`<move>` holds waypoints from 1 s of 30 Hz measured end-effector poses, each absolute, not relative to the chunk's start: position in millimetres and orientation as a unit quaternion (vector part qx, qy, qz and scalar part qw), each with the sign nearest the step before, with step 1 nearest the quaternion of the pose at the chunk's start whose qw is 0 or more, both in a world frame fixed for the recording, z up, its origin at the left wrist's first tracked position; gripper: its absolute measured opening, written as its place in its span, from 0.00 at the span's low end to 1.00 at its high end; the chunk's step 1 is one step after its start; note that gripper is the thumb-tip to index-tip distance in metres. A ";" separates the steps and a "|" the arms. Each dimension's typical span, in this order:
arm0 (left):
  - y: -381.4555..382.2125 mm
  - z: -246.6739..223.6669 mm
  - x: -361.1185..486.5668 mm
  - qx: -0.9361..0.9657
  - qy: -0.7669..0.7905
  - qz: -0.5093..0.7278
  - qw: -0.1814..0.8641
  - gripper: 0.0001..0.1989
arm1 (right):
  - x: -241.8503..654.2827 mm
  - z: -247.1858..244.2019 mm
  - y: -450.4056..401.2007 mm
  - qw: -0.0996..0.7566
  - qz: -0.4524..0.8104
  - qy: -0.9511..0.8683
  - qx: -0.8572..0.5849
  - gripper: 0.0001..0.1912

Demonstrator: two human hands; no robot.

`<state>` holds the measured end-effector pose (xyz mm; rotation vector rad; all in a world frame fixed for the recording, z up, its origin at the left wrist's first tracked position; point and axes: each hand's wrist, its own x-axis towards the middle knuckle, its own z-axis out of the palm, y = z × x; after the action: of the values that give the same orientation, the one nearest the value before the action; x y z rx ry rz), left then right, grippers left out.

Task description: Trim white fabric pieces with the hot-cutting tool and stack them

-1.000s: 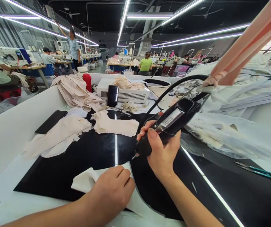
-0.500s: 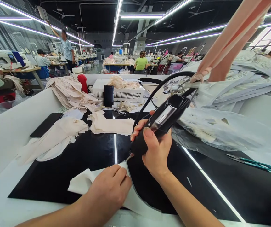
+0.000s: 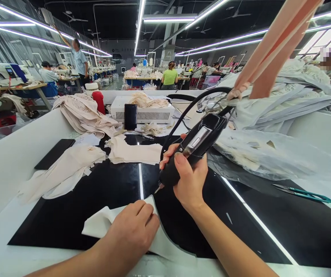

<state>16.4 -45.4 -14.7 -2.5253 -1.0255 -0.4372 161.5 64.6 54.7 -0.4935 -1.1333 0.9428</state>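
Note:
My right hand point(image 3: 192, 181) is wrapped round a black corded hand cutter point(image 3: 197, 144), thumb on top. The cutter slants down to the left, and its thin tip point(image 3: 158, 188) sits just above and beside the upper corner of a cream fabric piece point(image 3: 168, 242). With its fingers bent and pressed together, my left hand point(image 3: 135, 229) grips the fabric near that corner. The fabric's left end is folded up, and its grey-edged right side curves down towards me. Underneath lies a glossy black board point(image 3: 75, 211). My left fingertips are mostly hidden.
Teal-handled scissors point(image 3: 303, 193) lie at right, near a clear plastic bag point(image 3: 269, 154). Cream fabric pieces point(image 3: 133, 151) and a black phone point(image 3: 55, 154) are at left. A white vented box point(image 3: 153, 114) stands behind. The cutter's cable point(image 3: 187, 109) arches up beside hanging pink fabric point(image 3: 277, 50).
The cutter's tip has lifted slightly off the fabric's corner, leaving a small gap. Both hands keep their grips. The whole view has shifted slightly.

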 end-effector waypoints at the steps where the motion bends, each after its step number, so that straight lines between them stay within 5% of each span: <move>1: -45.4 -15.1 16.4 -0.898 -0.365 -0.156 0.190 0.16 | 161.2 54.3 65.0 0.711 0.429 -0.512 -0.220 0.18; 30: -45.9 -16.0 17.6 -0.891 -0.371 -0.167 0.200 0.15 | 151.7 52.9 69.6 0.696 0.476 -0.506 -0.183 0.19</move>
<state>17.6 -45.9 -16.0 -2.4910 -1.0376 -0.4662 151.7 69.6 52.9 -0.4074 -1.1291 1.0611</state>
